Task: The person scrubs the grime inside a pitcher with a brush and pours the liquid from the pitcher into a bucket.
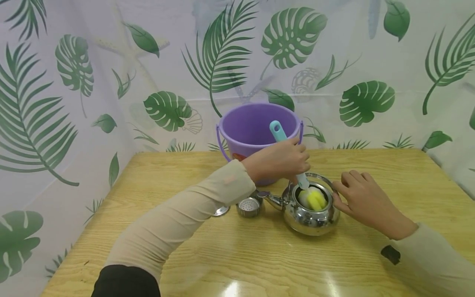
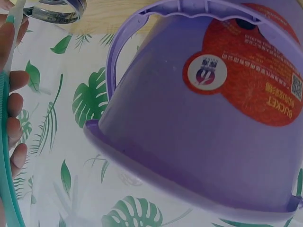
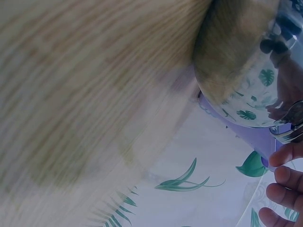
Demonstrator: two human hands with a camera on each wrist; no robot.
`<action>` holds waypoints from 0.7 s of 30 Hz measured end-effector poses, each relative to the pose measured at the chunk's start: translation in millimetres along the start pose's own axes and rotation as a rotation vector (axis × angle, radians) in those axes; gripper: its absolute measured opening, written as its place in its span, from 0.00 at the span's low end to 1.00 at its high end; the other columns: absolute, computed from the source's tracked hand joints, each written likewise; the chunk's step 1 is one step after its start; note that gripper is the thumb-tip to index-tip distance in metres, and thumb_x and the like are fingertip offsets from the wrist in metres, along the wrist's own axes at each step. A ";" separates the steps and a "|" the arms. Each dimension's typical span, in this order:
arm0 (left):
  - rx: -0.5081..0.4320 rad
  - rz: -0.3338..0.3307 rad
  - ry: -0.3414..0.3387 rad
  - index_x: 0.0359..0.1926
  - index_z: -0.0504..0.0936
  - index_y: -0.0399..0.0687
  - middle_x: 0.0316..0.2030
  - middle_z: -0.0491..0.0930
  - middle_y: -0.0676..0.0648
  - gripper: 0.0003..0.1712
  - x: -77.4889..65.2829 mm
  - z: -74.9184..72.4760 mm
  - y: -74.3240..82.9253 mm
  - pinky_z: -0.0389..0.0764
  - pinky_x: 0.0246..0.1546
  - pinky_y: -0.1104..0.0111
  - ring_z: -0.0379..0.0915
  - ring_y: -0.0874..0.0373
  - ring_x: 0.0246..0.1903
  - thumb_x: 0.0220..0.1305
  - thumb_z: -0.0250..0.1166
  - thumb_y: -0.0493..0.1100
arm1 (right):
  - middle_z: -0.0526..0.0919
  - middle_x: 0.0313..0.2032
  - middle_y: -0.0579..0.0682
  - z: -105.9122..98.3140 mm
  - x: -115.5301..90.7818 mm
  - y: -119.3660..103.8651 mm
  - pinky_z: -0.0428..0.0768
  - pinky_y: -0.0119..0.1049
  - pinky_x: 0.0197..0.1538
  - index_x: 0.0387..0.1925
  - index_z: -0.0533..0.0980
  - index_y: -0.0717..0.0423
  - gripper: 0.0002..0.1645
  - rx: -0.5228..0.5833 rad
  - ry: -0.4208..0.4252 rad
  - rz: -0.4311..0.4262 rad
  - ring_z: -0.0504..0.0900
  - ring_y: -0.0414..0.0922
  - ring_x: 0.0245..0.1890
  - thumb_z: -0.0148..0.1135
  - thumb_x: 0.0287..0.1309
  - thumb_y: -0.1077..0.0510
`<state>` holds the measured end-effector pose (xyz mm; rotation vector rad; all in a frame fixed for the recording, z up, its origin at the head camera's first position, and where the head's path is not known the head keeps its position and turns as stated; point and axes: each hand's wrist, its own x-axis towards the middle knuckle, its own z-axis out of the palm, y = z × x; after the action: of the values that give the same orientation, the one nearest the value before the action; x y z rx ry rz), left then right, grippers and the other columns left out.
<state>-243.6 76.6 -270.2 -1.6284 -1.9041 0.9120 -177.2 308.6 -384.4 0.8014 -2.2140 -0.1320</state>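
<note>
hands (image 1: 279,160) (image 1: 360,202) — two — hold one brush (image 1: 302,180), one kettle (image 1: 309,222).

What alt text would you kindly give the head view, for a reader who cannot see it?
A person's left hand holds a teal-handled sponge brush in an open metal kettle, while the right hand holds the kettle opposite its spout. A purple bucket stands behind; a perforated strainer sits near the spout on the wooden table.

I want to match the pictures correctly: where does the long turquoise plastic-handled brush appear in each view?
Head: the long turquoise plastic-handled brush, just right of centre.
Left wrist: along the left edge.
Right wrist: not visible.
Shared landmark: round purple plastic bucket, a sliver in right wrist.
</note>
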 end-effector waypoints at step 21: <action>0.096 -0.172 -0.003 0.49 0.78 0.61 0.50 0.79 0.54 0.20 7.2 2.1 7.9 0.65 0.63 0.59 0.71 0.58 0.52 0.63 0.52 0.61 | 0.66 0.21 0.52 -0.4 0.6 -0.1 0.63 0.42 0.26 0.24 0.72 0.58 0.30 0.001 0.013 -0.010 0.63 0.48 0.23 0.28 0.67 0.47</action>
<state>-241.1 83.9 -277.9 -1.3849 -1.9370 0.9195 -177.2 308.3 -383.8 0.8121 -2.1984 -0.1307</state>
